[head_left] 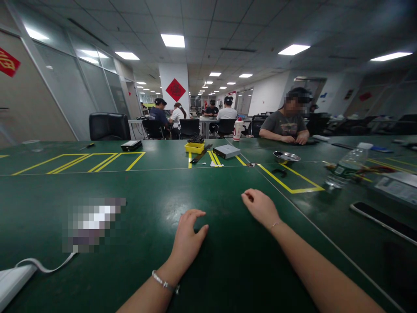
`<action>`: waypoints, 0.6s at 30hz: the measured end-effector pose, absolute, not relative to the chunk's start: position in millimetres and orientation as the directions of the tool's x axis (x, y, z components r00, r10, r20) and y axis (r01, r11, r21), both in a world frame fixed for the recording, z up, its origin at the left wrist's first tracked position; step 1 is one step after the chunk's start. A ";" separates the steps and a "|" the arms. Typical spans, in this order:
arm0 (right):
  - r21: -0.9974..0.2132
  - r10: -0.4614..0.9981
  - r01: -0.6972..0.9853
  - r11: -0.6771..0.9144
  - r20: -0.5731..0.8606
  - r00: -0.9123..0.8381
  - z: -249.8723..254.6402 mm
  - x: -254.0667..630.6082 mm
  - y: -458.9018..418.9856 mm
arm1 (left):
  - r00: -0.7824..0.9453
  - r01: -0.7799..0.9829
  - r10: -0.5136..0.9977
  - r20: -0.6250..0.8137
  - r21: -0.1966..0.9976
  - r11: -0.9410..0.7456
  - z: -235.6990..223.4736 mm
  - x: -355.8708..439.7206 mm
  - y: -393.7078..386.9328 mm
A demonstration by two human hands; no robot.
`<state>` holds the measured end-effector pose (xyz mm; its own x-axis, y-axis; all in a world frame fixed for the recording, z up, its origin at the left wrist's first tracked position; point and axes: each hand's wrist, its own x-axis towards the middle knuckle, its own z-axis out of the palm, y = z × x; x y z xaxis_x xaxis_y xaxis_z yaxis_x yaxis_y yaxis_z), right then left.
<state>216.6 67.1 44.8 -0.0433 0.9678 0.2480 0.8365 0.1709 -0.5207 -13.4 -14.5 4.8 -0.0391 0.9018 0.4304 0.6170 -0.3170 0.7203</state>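
Observation:
My left hand [188, 237] rests palm down on the green table [156, 187], fingers curled loosely against the surface and thumb out to the right, holding nothing. My right hand [260, 208] lies a little farther ahead and to the right, also palm down, its fingers tucked under so that I see mostly knuckles. Nothing shows in either hand. A thin bracelet sits on each wrist.
A yellow bin [194, 148], a flat grey box [226, 151] and a metal bowl [286, 156] stand farther back. A water bottle [347, 166] lies at the right, with a phone [382, 221] nearer. A white strap [45, 266] lies at the left. A person sits opposite; others sit behind.

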 end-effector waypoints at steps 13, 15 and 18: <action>-0.177 0.825 0.838 -0.517 0.159 0.543 4.4 394.8 95.5 | -0.013 0.697 0.957 0.288 0.689 -0.198 4.2 -15.8 -13.7; -0.204 0.812 0.823 -0.530 0.155 0.562 2.0 395.6 94.8 | -0.015 0.699 0.960 0.279 0.690 -0.189 3.8 -15.7 -13.8; -0.236 0.800 0.800 -0.551 0.122 0.587 2.8 392.2 94.0 | -0.013 0.703 0.962 0.274 0.687 -0.186 3.3 -15.8 -13.5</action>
<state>392.2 94.0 2.8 0.5869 0.8004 0.1218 0.8004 -0.5510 -0.2361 -15.8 -13.5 3.3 -0.0132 0.9618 0.2735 0.7029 -0.1856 0.6867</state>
